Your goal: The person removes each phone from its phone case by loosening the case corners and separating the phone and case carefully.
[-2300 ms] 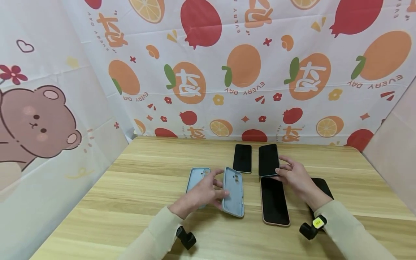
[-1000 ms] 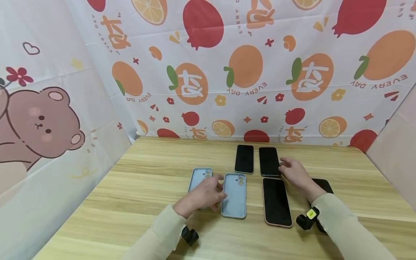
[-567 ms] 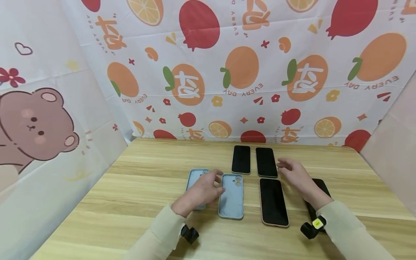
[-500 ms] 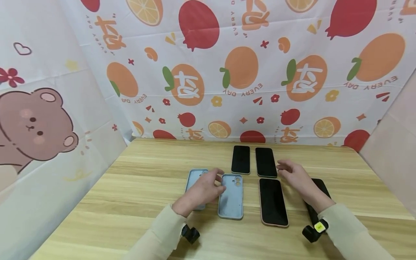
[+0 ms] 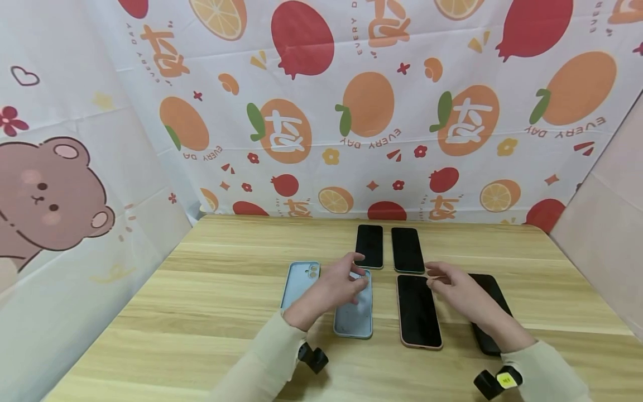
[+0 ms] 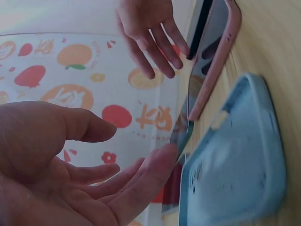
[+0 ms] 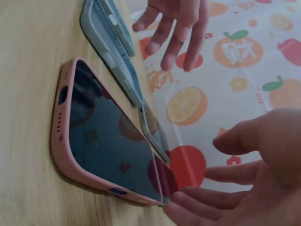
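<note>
Two light-blue phone cases lie on the table, hollow side up: a left case (image 5: 296,285) and a right case (image 5: 354,321). My left hand (image 5: 335,286) hovers over the upper part of the right case, fingers loosely bent and holding nothing. In the left wrist view, a gap shows between its fingers and that case (image 6: 235,160). A phone in a pink case (image 5: 419,312) lies screen up to the right. Near its upper right corner is my right hand (image 5: 454,287), also holding nothing; the right wrist view shows its relaxed fingers (image 7: 188,205) beyond the pink-cased phone (image 7: 113,136).
Two dark-screened phones lie side by side at the back, a left one (image 5: 370,244) and a right one (image 5: 407,250). A black phone-shaped slab (image 5: 494,296) lies partly behind the right forearm. A fruit-print cloth (image 5: 321,139) hangs along the wooden table's (image 5: 201,290) back edge.
The right light-blue case and the back right phone, both held tilted earlier, now lie flat, released. The left hand has shifted right over the case; the right hand has come nearer the pink-cased phone.
</note>
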`<act>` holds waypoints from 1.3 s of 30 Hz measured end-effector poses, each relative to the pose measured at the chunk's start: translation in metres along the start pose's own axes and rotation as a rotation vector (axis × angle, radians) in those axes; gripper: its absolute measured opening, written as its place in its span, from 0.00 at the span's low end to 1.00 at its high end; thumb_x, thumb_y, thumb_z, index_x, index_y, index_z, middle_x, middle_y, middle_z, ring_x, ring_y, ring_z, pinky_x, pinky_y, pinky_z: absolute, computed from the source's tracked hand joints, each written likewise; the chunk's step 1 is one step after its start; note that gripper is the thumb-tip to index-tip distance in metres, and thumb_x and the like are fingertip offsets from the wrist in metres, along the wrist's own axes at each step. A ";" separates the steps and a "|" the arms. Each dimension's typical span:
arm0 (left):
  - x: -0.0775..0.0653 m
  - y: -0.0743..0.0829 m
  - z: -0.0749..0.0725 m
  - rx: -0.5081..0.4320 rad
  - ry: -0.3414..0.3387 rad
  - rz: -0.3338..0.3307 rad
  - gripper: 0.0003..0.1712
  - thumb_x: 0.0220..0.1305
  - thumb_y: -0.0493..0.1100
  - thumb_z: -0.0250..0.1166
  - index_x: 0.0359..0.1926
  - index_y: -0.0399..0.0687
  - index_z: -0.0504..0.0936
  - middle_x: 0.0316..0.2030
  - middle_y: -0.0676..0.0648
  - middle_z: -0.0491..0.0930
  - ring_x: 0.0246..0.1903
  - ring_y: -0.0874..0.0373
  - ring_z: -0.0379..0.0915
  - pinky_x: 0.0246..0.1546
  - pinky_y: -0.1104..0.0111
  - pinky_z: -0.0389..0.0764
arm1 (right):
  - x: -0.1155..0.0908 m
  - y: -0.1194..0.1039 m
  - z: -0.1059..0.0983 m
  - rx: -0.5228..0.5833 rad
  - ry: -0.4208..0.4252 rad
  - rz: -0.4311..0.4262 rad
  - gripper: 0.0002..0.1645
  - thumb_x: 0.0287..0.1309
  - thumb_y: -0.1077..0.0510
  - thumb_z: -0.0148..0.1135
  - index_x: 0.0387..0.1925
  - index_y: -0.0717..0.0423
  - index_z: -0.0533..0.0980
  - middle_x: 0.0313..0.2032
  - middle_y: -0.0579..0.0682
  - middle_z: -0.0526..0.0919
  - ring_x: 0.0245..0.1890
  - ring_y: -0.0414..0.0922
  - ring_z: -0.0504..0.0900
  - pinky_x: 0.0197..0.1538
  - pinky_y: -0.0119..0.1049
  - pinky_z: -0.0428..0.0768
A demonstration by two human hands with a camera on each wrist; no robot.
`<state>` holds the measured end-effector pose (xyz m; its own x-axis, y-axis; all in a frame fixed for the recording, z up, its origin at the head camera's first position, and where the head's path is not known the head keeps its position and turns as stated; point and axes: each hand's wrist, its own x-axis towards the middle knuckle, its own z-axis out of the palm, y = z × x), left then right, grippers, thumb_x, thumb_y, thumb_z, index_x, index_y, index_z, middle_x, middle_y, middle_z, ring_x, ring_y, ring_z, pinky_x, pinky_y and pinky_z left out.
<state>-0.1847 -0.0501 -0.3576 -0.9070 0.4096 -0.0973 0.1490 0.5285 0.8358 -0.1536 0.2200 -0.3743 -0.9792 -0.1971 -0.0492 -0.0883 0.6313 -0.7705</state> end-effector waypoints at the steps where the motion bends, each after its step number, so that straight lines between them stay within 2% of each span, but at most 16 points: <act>1: 0.001 0.002 0.002 0.005 -0.005 0.001 0.29 0.71 0.39 0.59 0.70 0.45 0.63 0.57 0.39 0.77 0.28 0.51 0.82 0.31 0.65 0.84 | -0.002 -0.001 0.001 -0.013 -0.001 0.003 0.30 0.73 0.54 0.52 0.70 0.63 0.62 0.64 0.65 0.72 0.61 0.58 0.75 0.57 0.51 0.80; 5: 0.005 0.007 0.011 0.003 -0.036 0.005 0.29 0.71 0.40 0.59 0.70 0.47 0.63 0.59 0.40 0.76 0.27 0.53 0.82 0.35 0.64 0.85 | -0.007 -0.003 0.003 -0.063 -0.016 0.003 0.30 0.72 0.54 0.54 0.69 0.66 0.64 0.64 0.66 0.72 0.58 0.58 0.77 0.52 0.51 0.81; 8: 0.008 0.012 0.019 -0.053 -0.072 0.002 0.29 0.71 0.40 0.59 0.70 0.46 0.63 0.60 0.39 0.75 0.27 0.52 0.81 0.35 0.63 0.85 | -0.010 -0.003 0.004 -0.097 -0.023 0.013 0.31 0.72 0.54 0.54 0.68 0.68 0.64 0.63 0.68 0.71 0.56 0.58 0.78 0.49 0.50 0.82; 12: 0.011 0.017 0.028 -0.090 -0.111 -0.010 0.31 0.70 0.40 0.59 0.71 0.45 0.61 0.62 0.37 0.73 0.25 0.52 0.81 0.33 0.65 0.85 | -0.009 -0.001 0.007 -0.116 -0.020 0.050 0.33 0.72 0.52 0.54 0.69 0.68 0.62 0.64 0.71 0.70 0.58 0.62 0.77 0.49 0.51 0.82; 15: 0.013 0.020 0.035 -0.061 -0.134 -0.033 0.34 0.70 0.42 0.60 0.72 0.44 0.58 0.62 0.37 0.73 0.24 0.53 0.82 0.34 0.65 0.84 | -0.007 0.001 0.010 -0.109 -0.033 0.082 0.35 0.72 0.50 0.54 0.70 0.68 0.60 0.63 0.70 0.71 0.60 0.63 0.75 0.50 0.52 0.81; 19: 0.015 0.023 0.045 0.001 -0.160 -0.073 0.36 0.70 0.44 0.61 0.73 0.43 0.57 0.60 0.38 0.74 0.27 0.55 0.83 0.38 0.63 0.85 | -0.005 0.003 0.012 -0.111 -0.042 0.100 0.35 0.71 0.50 0.54 0.69 0.67 0.60 0.59 0.66 0.75 0.56 0.59 0.77 0.48 0.50 0.80; 23: 0.016 0.023 0.052 0.104 -0.164 -0.080 0.36 0.70 0.45 0.62 0.72 0.41 0.59 0.54 0.41 0.78 0.26 0.56 0.83 0.43 0.62 0.83 | -0.005 0.003 0.012 -0.112 -0.037 0.093 0.34 0.71 0.50 0.55 0.68 0.68 0.62 0.56 0.64 0.77 0.54 0.57 0.78 0.48 0.50 0.80; 26: 0.017 0.022 0.056 0.135 -0.160 -0.074 0.36 0.69 0.46 0.62 0.73 0.39 0.59 0.51 0.43 0.79 0.25 0.56 0.82 0.45 0.63 0.81 | -0.006 0.003 0.012 -0.096 -0.039 0.083 0.34 0.71 0.51 0.55 0.68 0.69 0.62 0.56 0.65 0.77 0.54 0.57 0.78 0.48 0.49 0.80; 30: 0.017 0.021 0.058 0.092 -0.157 -0.068 0.36 0.69 0.45 0.62 0.73 0.39 0.59 0.53 0.43 0.79 0.25 0.57 0.83 0.45 0.64 0.82 | -0.007 0.003 0.013 -0.073 -0.038 0.072 0.34 0.70 0.52 0.55 0.68 0.70 0.62 0.54 0.64 0.78 0.51 0.54 0.80 0.47 0.46 0.80; 36: 0.013 0.019 0.059 -0.101 -0.161 -0.101 0.34 0.69 0.44 0.61 0.71 0.41 0.61 0.56 0.40 0.76 0.29 0.52 0.84 0.42 0.60 0.85 | -0.007 0.003 0.016 -0.066 -0.019 0.091 0.34 0.70 0.52 0.56 0.67 0.70 0.62 0.53 0.62 0.79 0.47 0.48 0.80 0.46 0.44 0.80; 39: 0.012 0.018 0.059 -0.157 -0.155 -0.111 0.32 0.70 0.43 0.61 0.70 0.41 0.61 0.55 0.40 0.77 0.30 0.51 0.83 0.42 0.58 0.85 | -0.007 0.002 0.017 -0.068 -0.017 0.100 0.34 0.71 0.52 0.55 0.68 0.70 0.62 0.54 0.63 0.78 0.47 0.48 0.80 0.46 0.44 0.81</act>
<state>-0.1700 0.0085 -0.3755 -0.8415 0.4708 -0.2650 -0.0222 0.4600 0.8877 -0.1438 0.2094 -0.3863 -0.9805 -0.1429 -0.1346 -0.0033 0.6974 -0.7167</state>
